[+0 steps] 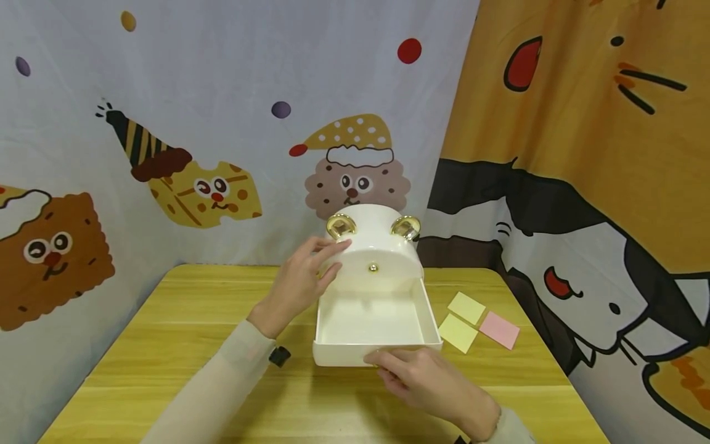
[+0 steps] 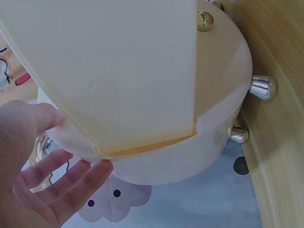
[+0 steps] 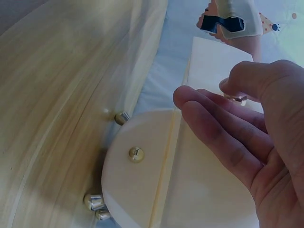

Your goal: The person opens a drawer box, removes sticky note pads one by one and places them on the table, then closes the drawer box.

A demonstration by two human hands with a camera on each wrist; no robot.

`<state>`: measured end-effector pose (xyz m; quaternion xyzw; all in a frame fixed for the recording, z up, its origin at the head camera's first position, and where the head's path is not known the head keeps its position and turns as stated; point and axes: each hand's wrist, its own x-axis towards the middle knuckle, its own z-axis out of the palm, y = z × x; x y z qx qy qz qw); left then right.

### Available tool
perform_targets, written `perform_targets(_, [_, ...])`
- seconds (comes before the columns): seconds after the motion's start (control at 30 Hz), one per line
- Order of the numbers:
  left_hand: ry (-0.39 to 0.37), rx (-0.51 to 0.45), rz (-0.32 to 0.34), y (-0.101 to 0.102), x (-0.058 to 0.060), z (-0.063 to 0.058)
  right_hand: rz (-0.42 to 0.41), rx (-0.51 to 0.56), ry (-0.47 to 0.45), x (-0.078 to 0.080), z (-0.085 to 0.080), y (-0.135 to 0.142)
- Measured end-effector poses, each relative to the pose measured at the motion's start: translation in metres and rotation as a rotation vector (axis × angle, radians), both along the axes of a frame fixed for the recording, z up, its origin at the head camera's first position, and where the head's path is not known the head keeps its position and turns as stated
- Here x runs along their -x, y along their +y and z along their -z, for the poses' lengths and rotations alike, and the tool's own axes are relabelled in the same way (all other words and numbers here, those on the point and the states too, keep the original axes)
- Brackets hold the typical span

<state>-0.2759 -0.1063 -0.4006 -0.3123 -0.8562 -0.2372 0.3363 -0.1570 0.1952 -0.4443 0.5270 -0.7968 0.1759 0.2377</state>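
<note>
A glossy white rounded storage box (image 1: 373,213) with gold ears (image 1: 407,227) stands on the table, its lower drawer (image 1: 333,354) pulled out and showing a bare floor inside. My right hand (image 1: 429,379) is at the drawer's front, thumb and fingers pinching a small gold knob (image 3: 236,99). At the box's upper left side is my left hand (image 1: 294,277), its fingertips (image 2: 103,168) touching the white shell near the drawer slot with the fingers loosely extended. Another gold knob (image 1: 373,267) sits on the closed upper front above the drawer.
Right of the drawer lie two yellow sticky notes (image 1: 458,333) and a pink sticky note (image 1: 500,330) on the wooden table (image 1: 222,308). Behind the table hangs a cartoon-printed curtain (image 1: 233,74). Gold feet (image 2: 262,88) show on the box in the left wrist view.
</note>
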Motion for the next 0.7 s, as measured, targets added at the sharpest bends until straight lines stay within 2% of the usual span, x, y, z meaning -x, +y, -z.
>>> perform_targets(0.4, [-0.006, -0.003, -0.014, 0.0006, -0.0007, 0.0008, 0.015, -0.009, -0.003, -0.0007, -0.0003, -0.0036])
perform_targets(0.7, [0.01, -0.01, -0.009, 0.0007, -0.0002, -0.0011, 0.005, 0.006, 0.062, 0.0043, -0.0026, -0.0049])
